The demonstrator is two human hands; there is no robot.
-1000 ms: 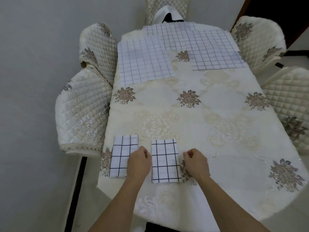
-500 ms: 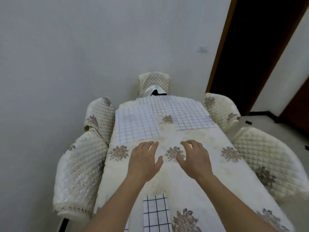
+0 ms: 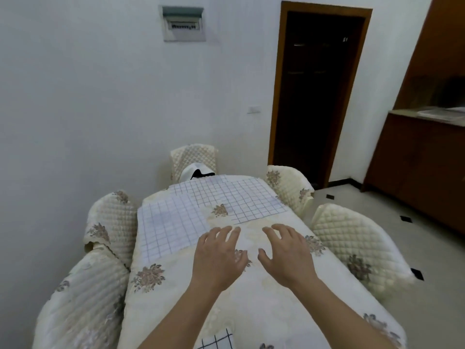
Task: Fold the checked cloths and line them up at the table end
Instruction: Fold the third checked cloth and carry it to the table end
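Three unfolded white checked cloths lie flat at the far half of the table: one on the left [image 3: 171,227], one on the right [image 3: 254,204] and one at the far end [image 3: 201,186], partly under the others. My left hand [image 3: 219,258] and my right hand [image 3: 286,255] hover over the table's middle, fingers spread, holding nothing. The left fingertips are at the near right corner of the left cloth. A folded cloth with bold black checks [image 3: 216,341] shows at the bottom edge between my forearms.
The table [image 3: 264,306] wears a cream floral tablecloth. Quilted chairs stand around it: two on the left [image 3: 110,222], two on the right [image 3: 352,243], one at the far end [image 3: 193,156] with a white item on it. A dark doorway [image 3: 317,96] is behind.
My hands left the folded cloths at the near edge and reached forward, opening, toward the unfolded cloths. The view tilted up, so the folded cloths dropped almost out of sight.
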